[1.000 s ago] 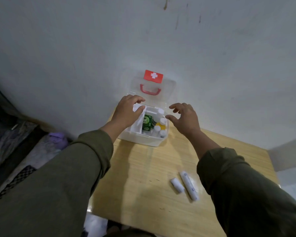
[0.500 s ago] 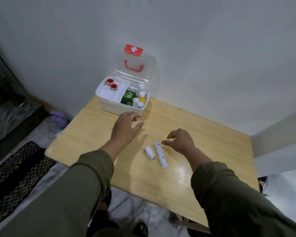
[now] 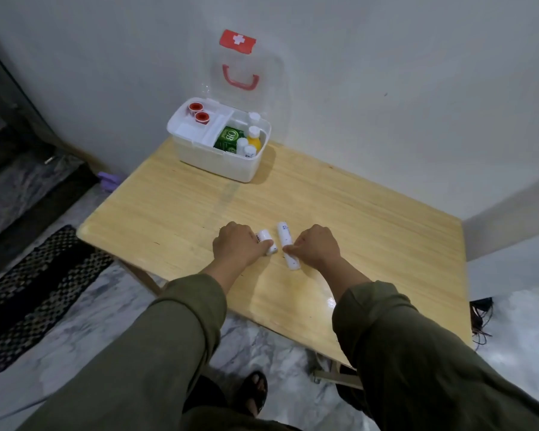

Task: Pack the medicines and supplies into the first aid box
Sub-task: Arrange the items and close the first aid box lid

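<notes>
A white first aid box (image 3: 213, 160) stands open at the table's far edge, its clear lid (image 3: 246, 66) leaning against the wall. Inside are two red-capped rolls (image 3: 199, 112) on a tray, a green packet (image 3: 227, 139) and several small bottles (image 3: 252, 138). Near the table's middle lie a short white roll (image 3: 266, 241) and a longer white tube (image 3: 288, 247). My left hand (image 3: 238, 246) closes its fingers around the short roll. My right hand (image 3: 316, 245) pinches the long tube at its middle. Both items still touch the table.
The wooden table (image 3: 371, 219) sits in a corner against a white wall. A dark patterned mat (image 3: 28, 293) lies on the marble floor at left, a purple object (image 3: 109, 178) beyond the table's left edge, cables (image 3: 479, 318) at right.
Both hands have pulled back from the box to the two white items on the table and closed on them. The view has tilted down and back.
</notes>
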Demonstrator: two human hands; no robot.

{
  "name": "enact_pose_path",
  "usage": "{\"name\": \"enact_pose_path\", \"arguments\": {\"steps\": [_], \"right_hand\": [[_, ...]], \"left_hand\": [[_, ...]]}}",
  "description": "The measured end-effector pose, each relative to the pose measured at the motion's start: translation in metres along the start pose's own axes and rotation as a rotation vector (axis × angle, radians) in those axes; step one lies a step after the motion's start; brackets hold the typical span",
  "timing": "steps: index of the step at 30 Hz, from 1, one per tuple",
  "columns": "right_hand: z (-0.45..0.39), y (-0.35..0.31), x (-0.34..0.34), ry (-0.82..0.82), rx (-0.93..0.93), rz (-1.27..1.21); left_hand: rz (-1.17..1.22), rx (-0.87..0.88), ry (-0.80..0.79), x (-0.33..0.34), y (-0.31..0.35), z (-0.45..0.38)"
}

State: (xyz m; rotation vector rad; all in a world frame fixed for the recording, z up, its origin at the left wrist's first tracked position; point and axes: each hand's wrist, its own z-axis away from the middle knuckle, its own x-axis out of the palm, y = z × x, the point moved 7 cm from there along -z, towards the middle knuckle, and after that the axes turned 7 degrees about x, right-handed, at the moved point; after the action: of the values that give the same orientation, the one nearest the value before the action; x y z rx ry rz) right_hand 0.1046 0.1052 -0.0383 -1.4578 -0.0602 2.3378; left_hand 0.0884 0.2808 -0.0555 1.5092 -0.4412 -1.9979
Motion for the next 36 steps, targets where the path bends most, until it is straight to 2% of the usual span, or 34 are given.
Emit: {"name": "enact_pose_path", "arguments": {"steps": [4, 12, 17, 24, 27, 32, 36], "right_hand": [[-0.001, 0.012, 0.001, -0.013, 0.073, -0.031], [0.000, 0.029, -0.010, 0.016, 0.126, -0.108], [0.004, 0.015, -0.038, 0.068, 0.086, -0.160], [0.008, -0.050, -0.094, 0.226, -0.068, -0.353], [0.005, -0.086, -0.112, 0.264, -0.105, -0.380], [-0.010, -0.151, -0.127, 0.313, -0.146, -0.411], [-0.034, -0.199, -0.125, 0.318, -0.112, -0.404]], "left_hand": [[0.064, -0.013, 0.007, 0.001, 0.010, 0.002], [0.159, -0.148, -0.070, 0.008, 0.017, 0.003], [0.199, -0.077, 0.014, -0.021, 0.018, -0.005], [0.257, 0.119, 0.278, -0.112, 0.033, -0.022], [0.219, 0.136, 0.366, -0.154, 0.025, -0.035], [0.117, 0.137, 0.460, -0.219, 0.002, -0.064], [-0.024, 0.151, 0.439, -0.253, -0.017, -0.095]]}}
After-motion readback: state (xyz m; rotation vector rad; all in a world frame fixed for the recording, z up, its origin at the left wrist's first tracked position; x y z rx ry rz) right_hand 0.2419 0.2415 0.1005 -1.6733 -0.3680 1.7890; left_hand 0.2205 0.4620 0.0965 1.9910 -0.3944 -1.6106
